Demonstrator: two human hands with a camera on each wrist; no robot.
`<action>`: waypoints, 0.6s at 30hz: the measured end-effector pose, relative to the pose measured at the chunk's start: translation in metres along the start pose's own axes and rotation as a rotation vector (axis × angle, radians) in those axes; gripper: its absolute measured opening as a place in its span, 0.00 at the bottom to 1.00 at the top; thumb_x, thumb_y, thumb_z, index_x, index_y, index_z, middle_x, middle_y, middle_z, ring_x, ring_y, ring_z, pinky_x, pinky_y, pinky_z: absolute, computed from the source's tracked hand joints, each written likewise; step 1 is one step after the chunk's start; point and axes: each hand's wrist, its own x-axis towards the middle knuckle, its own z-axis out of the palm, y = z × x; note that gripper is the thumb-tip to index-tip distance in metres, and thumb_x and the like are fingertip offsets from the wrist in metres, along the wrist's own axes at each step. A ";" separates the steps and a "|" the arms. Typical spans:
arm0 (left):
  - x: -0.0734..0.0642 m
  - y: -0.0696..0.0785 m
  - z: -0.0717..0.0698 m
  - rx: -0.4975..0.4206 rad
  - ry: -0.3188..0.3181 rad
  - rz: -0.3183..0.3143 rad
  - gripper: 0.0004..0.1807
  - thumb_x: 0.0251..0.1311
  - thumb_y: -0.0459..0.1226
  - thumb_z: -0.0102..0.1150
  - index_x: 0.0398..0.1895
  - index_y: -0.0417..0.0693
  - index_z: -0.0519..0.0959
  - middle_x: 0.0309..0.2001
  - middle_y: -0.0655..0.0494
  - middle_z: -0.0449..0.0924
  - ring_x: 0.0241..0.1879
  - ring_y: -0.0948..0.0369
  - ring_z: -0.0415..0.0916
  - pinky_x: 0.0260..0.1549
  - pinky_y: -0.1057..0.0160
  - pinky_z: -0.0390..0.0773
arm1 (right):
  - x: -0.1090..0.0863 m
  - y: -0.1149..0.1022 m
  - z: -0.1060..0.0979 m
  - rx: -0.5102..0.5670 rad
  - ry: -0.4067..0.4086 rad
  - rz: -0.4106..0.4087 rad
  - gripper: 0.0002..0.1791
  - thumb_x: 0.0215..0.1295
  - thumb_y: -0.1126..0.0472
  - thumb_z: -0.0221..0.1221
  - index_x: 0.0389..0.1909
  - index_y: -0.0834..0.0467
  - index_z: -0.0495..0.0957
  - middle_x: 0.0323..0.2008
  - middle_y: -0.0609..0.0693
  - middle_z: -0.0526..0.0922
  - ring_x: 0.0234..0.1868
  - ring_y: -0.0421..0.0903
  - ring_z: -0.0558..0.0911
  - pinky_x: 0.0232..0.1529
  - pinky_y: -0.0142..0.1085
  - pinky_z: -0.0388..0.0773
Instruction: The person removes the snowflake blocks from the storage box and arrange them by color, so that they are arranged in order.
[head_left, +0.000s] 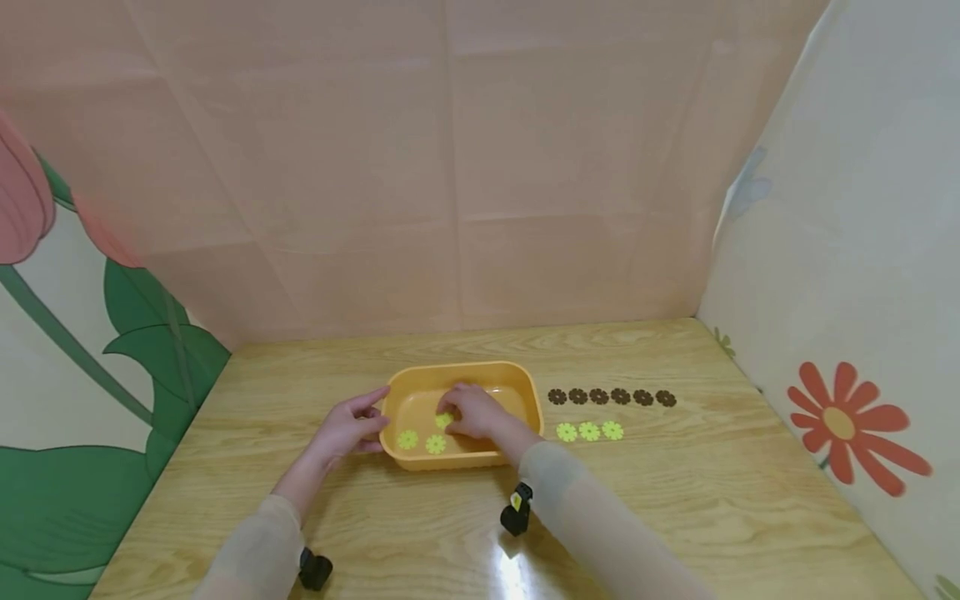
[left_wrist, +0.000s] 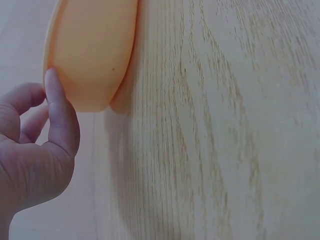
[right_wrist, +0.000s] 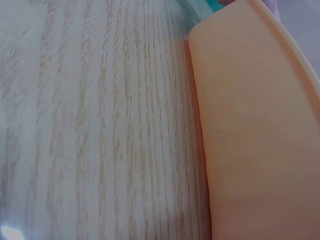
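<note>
A yellow-orange plastic tray (head_left: 517, 379) stands on the wooden table, and its outer wall fills the right of the right wrist view. At its left end my left hand (head_left: 352, 427) holds the rim, with thumb and index finger spread. In the left wrist view the thumb (left_wrist: 57, 100) lies against the tray's outer wall (left_wrist: 95, 45). My right hand (head_left: 476, 410) reaches inside the tray, its fingers curled at a yellow-green flower-shaped piece (head_left: 444, 420) and partly covering it. Two more such pieces, one a yellow-green flower (head_left: 407, 439), lie on the tray's floor.
Right of the tray, several brown flower pieces (head_left: 598, 397) form a row on the table (head_left: 712, 483). Nearer me lies a shorter row of three yellow-green flower pieces (head_left: 589, 431). A pinkish sheet (head_left: 465, 167) hangs behind, and printed flower panels flank the table.
</note>
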 end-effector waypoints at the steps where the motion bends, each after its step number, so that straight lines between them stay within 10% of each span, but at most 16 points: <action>1: 0.000 0.000 0.000 0.001 0.001 0.000 0.33 0.64 0.24 0.58 0.73 0.43 0.65 0.38 0.48 0.67 0.29 0.60 0.73 0.27 0.62 0.87 | 0.000 0.000 0.000 0.006 0.002 0.005 0.14 0.53 0.62 0.73 0.40 0.56 0.82 0.38 0.49 0.78 0.43 0.48 0.76 0.51 0.41 0.74; 18: -0.002 0.003 0.002 0.011 -0.006 0.002 0.33 0.64 0.24 0.58 0.73 0.42 0.64 0.37 0.49 0.66 0.28 0.61 0.73 0.26 0.63 0.87 | -0.001 -0.003 -0.001 0.082 -0.016 0.016 0.16 0.53 0.68 0.72 0.38 0.55 0.77 0.33 0.47 0.74 0.37 0.44 0.72 0.42 0.37 0.74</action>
